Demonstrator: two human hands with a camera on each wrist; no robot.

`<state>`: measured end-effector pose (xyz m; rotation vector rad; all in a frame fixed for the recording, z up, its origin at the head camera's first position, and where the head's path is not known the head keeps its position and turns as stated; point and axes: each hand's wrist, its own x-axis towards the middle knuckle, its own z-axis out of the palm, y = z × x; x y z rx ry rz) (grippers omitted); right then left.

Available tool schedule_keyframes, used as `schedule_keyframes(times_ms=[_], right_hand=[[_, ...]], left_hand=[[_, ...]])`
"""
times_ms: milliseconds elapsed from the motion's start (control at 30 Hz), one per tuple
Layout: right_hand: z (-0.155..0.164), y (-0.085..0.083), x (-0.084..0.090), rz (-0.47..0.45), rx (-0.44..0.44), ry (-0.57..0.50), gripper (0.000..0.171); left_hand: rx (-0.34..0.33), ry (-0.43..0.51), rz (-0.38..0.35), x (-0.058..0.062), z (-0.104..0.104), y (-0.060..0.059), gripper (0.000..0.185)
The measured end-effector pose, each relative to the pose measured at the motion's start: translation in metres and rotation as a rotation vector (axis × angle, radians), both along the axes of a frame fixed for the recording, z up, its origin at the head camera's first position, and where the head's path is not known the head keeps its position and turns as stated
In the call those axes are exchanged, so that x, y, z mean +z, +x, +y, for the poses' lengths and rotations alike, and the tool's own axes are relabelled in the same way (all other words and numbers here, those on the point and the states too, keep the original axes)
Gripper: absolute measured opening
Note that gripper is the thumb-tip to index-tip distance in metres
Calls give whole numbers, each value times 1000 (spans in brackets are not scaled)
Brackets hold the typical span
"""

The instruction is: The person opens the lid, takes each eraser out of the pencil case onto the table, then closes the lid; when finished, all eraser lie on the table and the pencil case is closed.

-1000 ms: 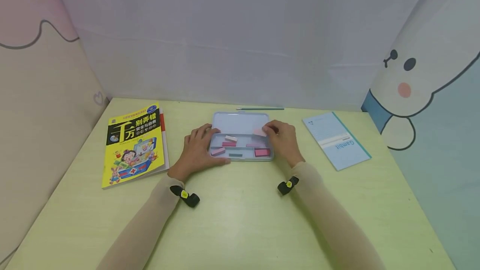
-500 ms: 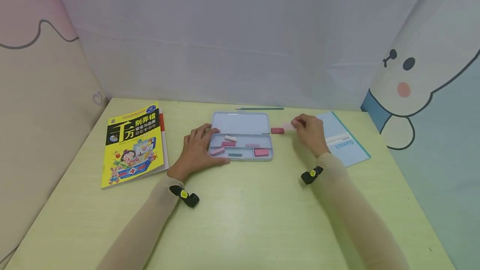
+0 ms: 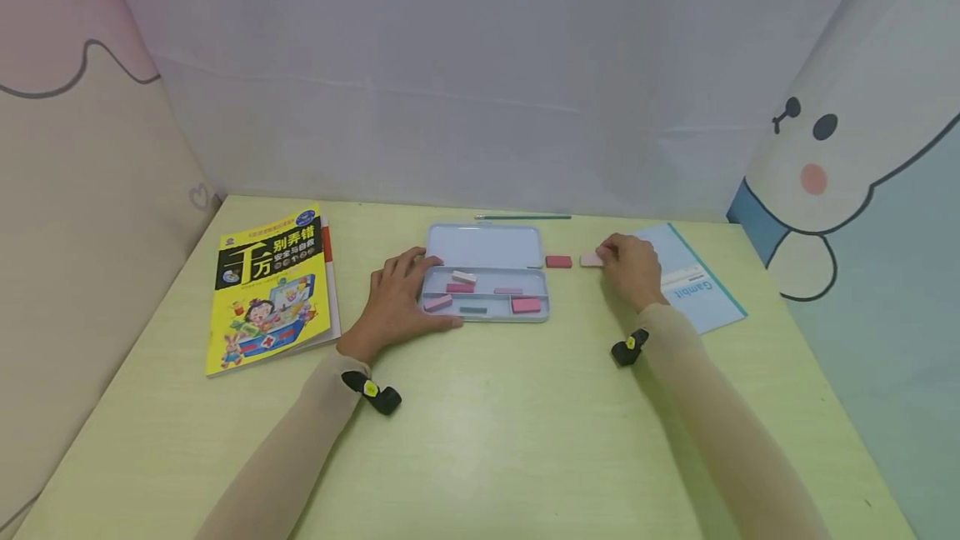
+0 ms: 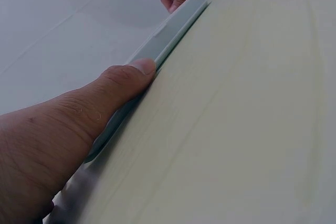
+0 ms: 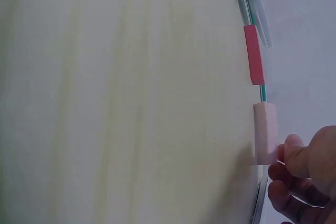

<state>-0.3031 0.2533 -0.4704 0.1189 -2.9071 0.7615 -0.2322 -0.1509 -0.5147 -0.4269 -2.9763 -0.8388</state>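
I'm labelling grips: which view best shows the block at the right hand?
Right wrist: the block appears large beside the right hand. Head shows it small, partly hidden by that hand; left wrist doesn't show it.

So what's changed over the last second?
The right hand carried the pale pink eraser rightward from over the case to just right of the red eraser; whether it still grips is unclear. The left hand stays against the case's left end; the pink erasers inside lie as before.
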Motion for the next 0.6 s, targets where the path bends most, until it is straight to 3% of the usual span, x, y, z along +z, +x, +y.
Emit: schedule_keyframes(times_ms=[200, 600], right_hand=[[-1, -1, -4, 86, 6, -56, 25], [-15, 17, -4, 103, 79, -237, 30]], left_hand=[[3, -3, 2, -2, -2, -1, 104], [1, 1, -6, -3, -1, -2, 103]])
